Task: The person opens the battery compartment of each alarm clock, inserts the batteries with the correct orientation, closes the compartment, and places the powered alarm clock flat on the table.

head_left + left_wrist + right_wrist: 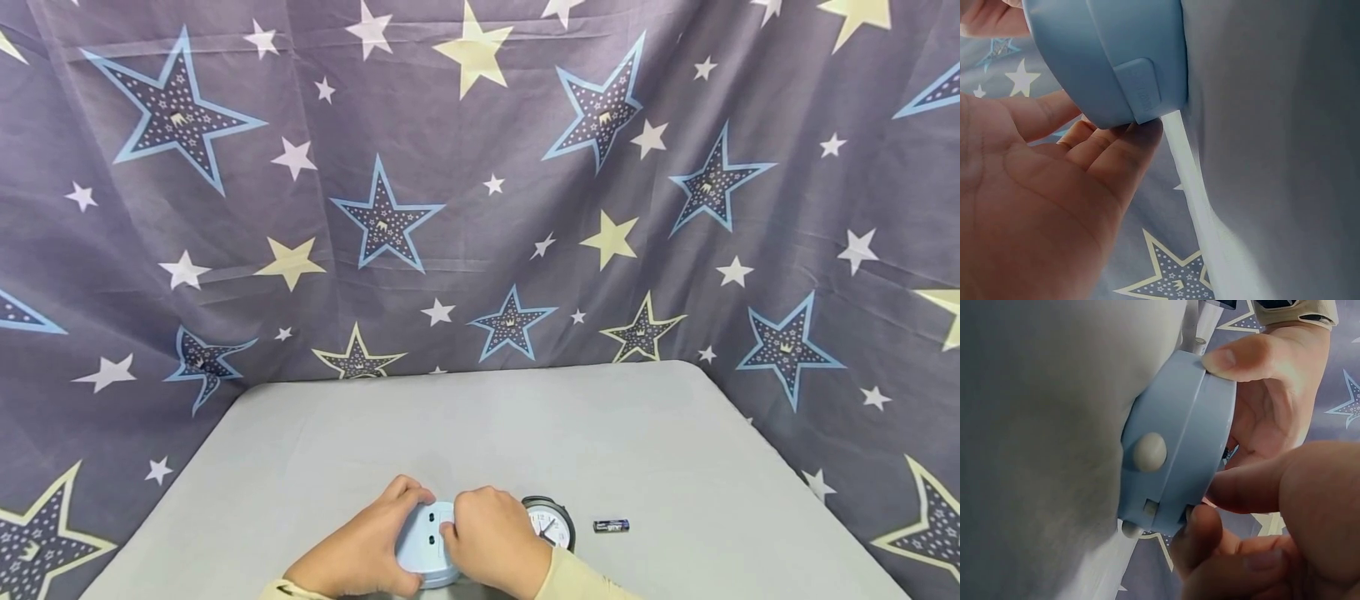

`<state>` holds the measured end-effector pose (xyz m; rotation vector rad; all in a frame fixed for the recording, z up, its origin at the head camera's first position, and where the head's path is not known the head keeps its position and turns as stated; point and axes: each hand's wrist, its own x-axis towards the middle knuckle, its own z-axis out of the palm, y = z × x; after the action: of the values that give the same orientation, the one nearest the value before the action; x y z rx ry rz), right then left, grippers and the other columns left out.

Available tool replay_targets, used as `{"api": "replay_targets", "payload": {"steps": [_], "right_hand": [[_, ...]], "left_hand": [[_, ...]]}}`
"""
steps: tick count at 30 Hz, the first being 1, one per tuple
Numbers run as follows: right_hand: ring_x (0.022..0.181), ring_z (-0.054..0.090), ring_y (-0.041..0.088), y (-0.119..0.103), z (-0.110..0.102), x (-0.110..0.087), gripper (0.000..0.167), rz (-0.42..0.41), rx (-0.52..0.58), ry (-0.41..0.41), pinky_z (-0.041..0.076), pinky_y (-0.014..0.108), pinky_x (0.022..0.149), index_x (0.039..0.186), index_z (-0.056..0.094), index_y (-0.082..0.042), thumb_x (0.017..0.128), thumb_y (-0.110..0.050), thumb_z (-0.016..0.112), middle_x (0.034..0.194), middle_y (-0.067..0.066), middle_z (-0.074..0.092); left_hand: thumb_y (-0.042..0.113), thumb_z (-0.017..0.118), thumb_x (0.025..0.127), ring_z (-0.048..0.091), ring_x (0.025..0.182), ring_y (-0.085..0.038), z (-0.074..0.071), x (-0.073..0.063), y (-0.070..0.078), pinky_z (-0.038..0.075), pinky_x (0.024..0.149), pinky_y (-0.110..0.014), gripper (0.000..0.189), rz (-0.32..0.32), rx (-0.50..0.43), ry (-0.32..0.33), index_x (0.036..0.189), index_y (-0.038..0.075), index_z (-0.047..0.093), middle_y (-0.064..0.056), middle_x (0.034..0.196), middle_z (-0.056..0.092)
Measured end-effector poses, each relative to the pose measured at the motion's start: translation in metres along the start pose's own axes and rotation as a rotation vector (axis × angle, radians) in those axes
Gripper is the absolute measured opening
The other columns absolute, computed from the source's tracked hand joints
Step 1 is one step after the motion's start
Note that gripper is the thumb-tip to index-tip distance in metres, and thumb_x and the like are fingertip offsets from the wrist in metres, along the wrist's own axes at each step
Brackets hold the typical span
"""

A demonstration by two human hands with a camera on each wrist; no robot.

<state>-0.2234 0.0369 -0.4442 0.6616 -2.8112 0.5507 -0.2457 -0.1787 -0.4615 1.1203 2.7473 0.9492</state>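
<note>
Item 1. Left hand (371, 542), sleeve pale yellow. Fingers and thumb parted, clamping the light-blue clock by opposite edges of its case, thumb on the near edge, fingertips on the far one.

Item 2. Right hand (495, 537), matching sleeve. Fingers curled in; thumb laid on the clock's back, a fingertip at the rim beside a small notch, so the two pinch the case edge there. Whether pressing, sliding or prying: cannot tell.

Item 3. Light-blue clock (417, 552), so judged by its build, the dial being out of sight. Location: between the two hands at the table's near side, back turned up. Fittings: two black knobs (431, 540); a rectangular outline, likely a battery cover (444, 518), partly under the right thumb; a cream rounded stud (1149, 452) on the side wall.

Step in hand, as judged: work on that cover, apparently its opening. Next move seems to call for a firm left hold while the right thumb frees the cover, then a reach for the battery.

Item 4. Black alarm clock (552, 527), white dial up, just beside the right hand and partly hidden by it.

Item 5. Cylindrical battery (611, 526), dark wrapper, one; lying apart, right of the black clock.

Item 6. Table (525, 433), pale grey top.

Item 7. Curtain (480, 167), grey-purple, star-printed, behind the table.
</note>
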Motion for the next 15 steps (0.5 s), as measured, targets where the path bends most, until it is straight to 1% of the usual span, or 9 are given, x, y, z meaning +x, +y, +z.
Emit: {"api": "replay_targets", "payload": {"steps": [5, 9, 15], "right_hand": [[0.05, 0.044, 0.006, 0.0019, 0.0003, 0.0013, 0.033, -0.008, 0.002, -0.011, 0.037, 0.026, 0.044, 0.064, 0.06, -0.018, 0.091, -0.03, 0.073, 0.057, -0.009, 0.053], [0.052, 0.046, 0.004, 0.0035, 0.0017, 0.0028, 0.032, -0.026, 0.029, -0.021, 0.039, 0.025, 0.046, 0.065, 0.061, -0.017, 0.092, -0.028, 0.074, 0.058, -0.009, 0.054], [0.054, 0.046, 0.003, 0.0054, 0.0045, 0.0041, 0.03, -0.048, 0.051, -0.018, 0.04, 0.024, 0.048, 0.066, 0.062, -0.017, 0.092, -0.026, 0.075, 0.059, -0.009, 0.055]], "left_hand": [[0.024, 0.088, 0.06, 0.055, 0.105, -0.006, 0.0002, 0.0005, -0.0001, 0.051, 0.09, -0.023, 0.083, -0.007, 0.01, 0.0, 0.134, 0.005, 0.057, 0.002, 0.129, 0.049], [0.024, 0.088, 0.06, 0.055, 0.104, -0.006, 0.0004, 0.0005, 0.0, 0.051, 0.089, -0.023, 0.082, -0.01, 0.016, 0.007, 0.134, 0.006, 0.057, 0.003, 0.129, 0.05], [0.022, 0.088, 0.061, 0.055, 0.104, -0.006, 0.0004, -0.0008, 0.0008, 0.051, 0.089, -0.023, 0.08, 0.002, 0.021, 0.013, 0.133, 0.007, 0.057, 0.003, 0.128, 0.049]]}}
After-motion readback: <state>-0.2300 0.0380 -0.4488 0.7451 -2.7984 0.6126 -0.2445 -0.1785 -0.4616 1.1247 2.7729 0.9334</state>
